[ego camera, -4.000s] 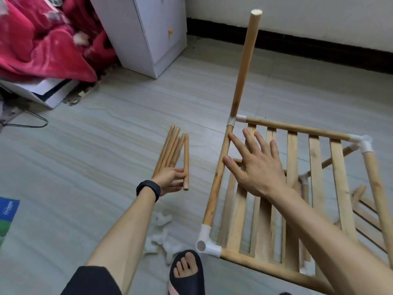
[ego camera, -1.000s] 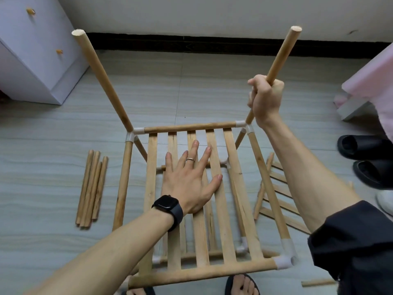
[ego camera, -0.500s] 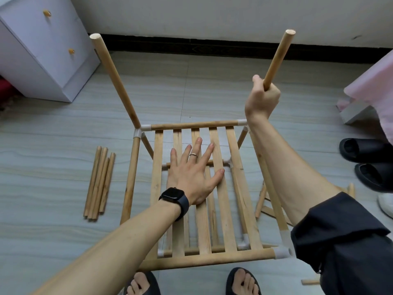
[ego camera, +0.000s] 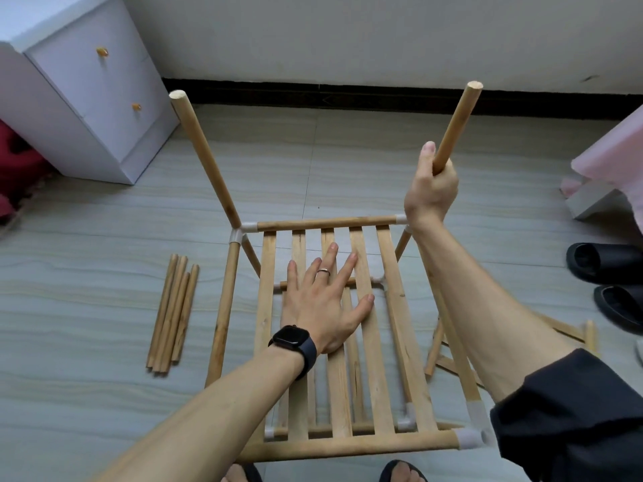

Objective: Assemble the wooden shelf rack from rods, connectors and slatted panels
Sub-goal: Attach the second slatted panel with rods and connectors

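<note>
Pressed left hand (ego camera: 323, 307) flat, fingers spread, on panel (ego camera: 372, 342) at 6 o'clock; clenched right hand (ego camera: 431, 193) round rod (ego camera: 457, 123) at 2 o'clock, with spare rods (ego camera: 172, 314) at 8.

Two upright rods (ego camera: 205, 158), four loose rods (ego camera: 172, 314), five slats (ego camera: 372, 370) in the top panel (ego camera: 348, 447) — two black slippers (ego camera: 605, 262).

Right hand (ego camera: 431, 193) wraps the lower end of the right upright rod (ego camera: 455, 127), so its seat in the far-right connector (ego camera: 401, 218) can't be seen. The right forearm (ego camera: 487, 307) also covers most of the spare slatted panel (ego camera: 440, 356) on the floor (ego camera: 104, 394), right of centre. Left forearm (ego camera: 215, 412) hides the near-left corner of the rack (ego camera: 368, 342); black slippers (ego camera: 605, 262) cut by right edge, feet (ego camera: 400, 473) by bottom edge.
</note>
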The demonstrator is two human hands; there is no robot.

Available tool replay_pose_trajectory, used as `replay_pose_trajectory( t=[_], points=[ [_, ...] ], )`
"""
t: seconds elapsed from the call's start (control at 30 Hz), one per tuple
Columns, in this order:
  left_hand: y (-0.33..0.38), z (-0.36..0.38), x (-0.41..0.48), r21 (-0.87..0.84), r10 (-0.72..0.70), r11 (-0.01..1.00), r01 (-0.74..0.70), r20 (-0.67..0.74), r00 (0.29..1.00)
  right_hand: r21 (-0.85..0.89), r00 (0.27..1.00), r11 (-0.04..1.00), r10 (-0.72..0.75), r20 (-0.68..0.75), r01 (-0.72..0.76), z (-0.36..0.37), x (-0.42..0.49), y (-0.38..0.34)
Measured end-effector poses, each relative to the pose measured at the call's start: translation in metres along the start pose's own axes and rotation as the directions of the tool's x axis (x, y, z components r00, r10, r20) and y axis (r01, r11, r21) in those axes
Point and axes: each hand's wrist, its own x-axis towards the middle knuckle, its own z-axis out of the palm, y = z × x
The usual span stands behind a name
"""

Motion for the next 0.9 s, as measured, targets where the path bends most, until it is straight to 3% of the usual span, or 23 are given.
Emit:
replay_pose_trajectory(
  t=[0.13, 0.27, 0.47, 0.57, 0.67, 0.73, 0.9],
  points=[
    [0.001, 0.000, 0.000, 0.007, -0.006, 1.000, 0.006, -0.009, 1.000, 0.051, 0.996, 0.999, 0.018, -0.087, -0.013, 0.008, -0.007, 0.010],
    [0.000, -0.001, -0.001, 0.005, 0.005, 1.000, -0.005, -0.013, 1.000, 0.067, 0.998, 0.998, -0.015, -0.062, 0.019, 0.010, 0.004, 0.014],
    [0.001, 0.001, 0.000, -0.003, 0.018, 1.000, -0.018, -0.018, 1.000, 0.186, 0.946, 0.981, -0.004, 0.325, -0.060, -0.014, 0.024, 0.015],
    [0.000, -0.001, 0.001, 0.011, 0.015, 1.000, -0.014, -0.015, 1.000, 0.156, 0.932, 0.984, 0.022, 0.362, -0.084, -0.018, 0.022, 0.009],
    [-0.001, -0.001, 0.000, 0.003, 0.005, 1.000, -0.005, -0.018, 1.000, 0.083, 0.954, 0.993, 0.061, 0.294, -0.089, -0.014, 0.012, 0.013],
    [0.001, -0.001, -0.001, 0.010, 0.009, 1.000, -0.008, -0.022, 1.000, 0.027, 0.981, 0.996, 0.083, 0.175, -0.089, -0.009, 0.004, 0.019],
    [0.000, -0.002, -0.002, 0.009, 0.005, 1.000, -0.005, -0.028, 1.000, 0.018, 0.999, 1.000, 0.012, -0.042, -0.011, 0.010, -0.001, 0.022]
  ],
)
